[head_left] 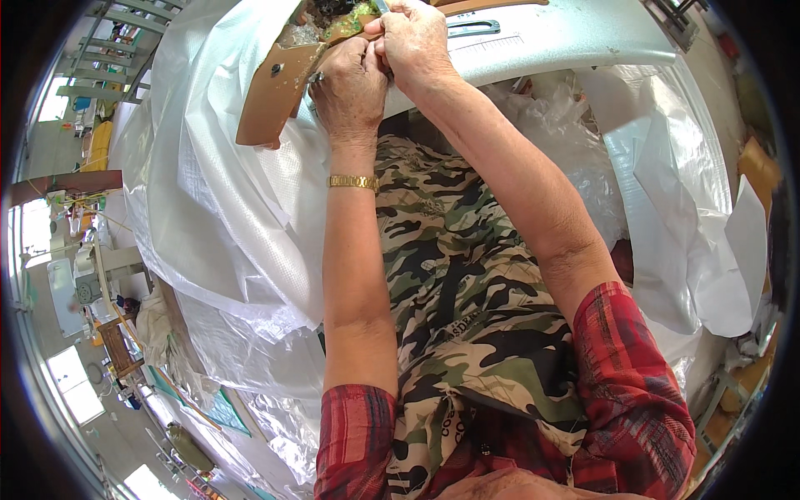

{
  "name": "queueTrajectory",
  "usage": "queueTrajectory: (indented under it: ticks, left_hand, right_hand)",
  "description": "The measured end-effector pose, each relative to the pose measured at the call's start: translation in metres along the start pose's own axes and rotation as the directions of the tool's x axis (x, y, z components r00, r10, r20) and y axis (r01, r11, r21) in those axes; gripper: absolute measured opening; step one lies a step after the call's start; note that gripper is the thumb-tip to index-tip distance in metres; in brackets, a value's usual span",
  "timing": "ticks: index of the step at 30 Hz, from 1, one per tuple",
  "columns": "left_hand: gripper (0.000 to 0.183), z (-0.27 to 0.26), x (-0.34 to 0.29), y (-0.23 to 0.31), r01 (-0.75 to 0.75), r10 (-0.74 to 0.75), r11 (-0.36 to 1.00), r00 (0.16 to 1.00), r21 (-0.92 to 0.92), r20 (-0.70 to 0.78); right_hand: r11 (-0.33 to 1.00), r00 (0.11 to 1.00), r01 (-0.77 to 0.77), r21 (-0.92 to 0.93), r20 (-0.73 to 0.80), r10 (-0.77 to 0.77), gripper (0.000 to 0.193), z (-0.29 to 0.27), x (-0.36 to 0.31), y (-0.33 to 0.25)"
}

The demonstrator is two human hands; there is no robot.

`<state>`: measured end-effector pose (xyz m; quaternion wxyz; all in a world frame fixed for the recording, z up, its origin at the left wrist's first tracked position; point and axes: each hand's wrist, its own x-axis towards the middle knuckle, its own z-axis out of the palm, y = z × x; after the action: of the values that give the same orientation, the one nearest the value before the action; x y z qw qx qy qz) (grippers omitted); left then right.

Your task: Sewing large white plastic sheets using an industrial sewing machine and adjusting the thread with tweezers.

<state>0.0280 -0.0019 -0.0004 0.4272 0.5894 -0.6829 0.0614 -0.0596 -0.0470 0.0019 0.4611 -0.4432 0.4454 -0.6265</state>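
Head view: two bare hands meet at the top of the picture, over the near edge of one grey table [575,37]. The left hand [350,87] is curled, its fingers closed around the brown curved piece [275,92], a single flat tan part with one dark hole near its lower end; that piece slants from the hands down to the left, over the table edge and above the white plastic sheeting [225,192]. The right hand [414,42] sits just above and touching the left, fingers bunched together and pinching at something small on the piece's upper end, too hidden to name. A patch of dark, greenish clutter [337,12] lies on that upper end. One gold wristwatch [352,182] circles the left wrist. Both sleeves are red plaid, rolled above the elbow. One camouflage apron [467,317] covers the lap between the forearms. One long slot [473,29] marks the table top beside the right hand.
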Motion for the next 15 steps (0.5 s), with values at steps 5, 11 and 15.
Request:
queueTrajectory:
  ticks: [5, 11, 15]
  left_hand:
    - [0.017, -0.0014, -0.0001, -0.0011, -0.004, 0.003, 0.999, 1.000, 0.034, 0.017]
    - [0.017, 0.0002, -0.0006, -0.0013, -0.001, 0.001, 1.000, 1.000, 0.002, 0.016]
    - [0.016, -0.0008, -0.0005, -0.0008, 0.031, -0.031, 1.000, 0.998, 0.002, 0.049]
  right_hand:
    - [0.999, 1.000, 0.014, 0.032, 0.022, -0.015, 0.020, 0.0008, -0.0022, 0.0017]
    - [1.000, 1.000, -0.009, 0.028, -0.008, 0.009, 0.019, 0.0013, -0.0018, 0.0003]
    - [0.998, 0.998, -0.052, 0.031, 0.023, 0.051, 0.019, -0.0004, -0.0033, -0.0053]
